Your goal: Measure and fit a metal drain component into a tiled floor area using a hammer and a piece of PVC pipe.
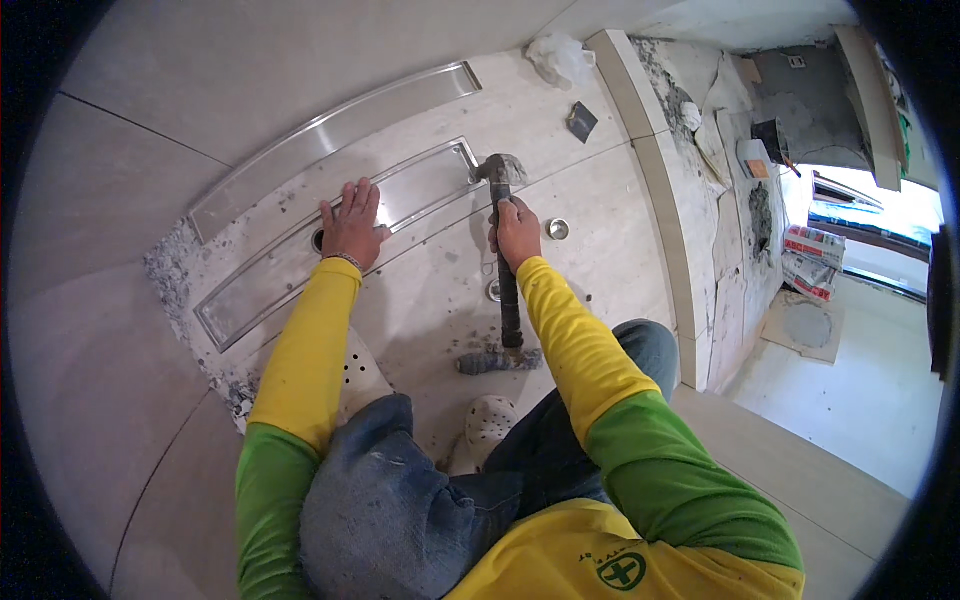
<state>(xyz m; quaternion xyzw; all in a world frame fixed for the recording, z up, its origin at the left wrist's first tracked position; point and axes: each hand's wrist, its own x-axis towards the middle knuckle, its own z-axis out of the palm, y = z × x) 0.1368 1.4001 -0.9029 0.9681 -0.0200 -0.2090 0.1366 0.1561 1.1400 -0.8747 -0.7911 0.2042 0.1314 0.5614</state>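
Observation:
My left hand [352, 225] lies with fingers stretched out on a long, shallow steel drain channel [425, 188] set in the tiled floor. Beside that palm a round dark hole [318, 240] shows in the channel. My right hand [517, 232] is wrapped round the dark handle of a claw hammer [510, 300]. The hammer's head is at the channel's far right end; whether it touches the rim I cannot tell. A long steel cover strip [340, 132] lies along the wall, beyond the channel. Right of the hammer sits a small round metal cup [558, 229].
A second tool with a wrapped grip [492, 362] lies near my shoes. Toward the back are a dark square piece [582, 122] and a crumpled plastic bag [560, 60]. A raised tiled curb [665, 210] bounds the right side. Mortar crumbs [175, 275] gather at left.

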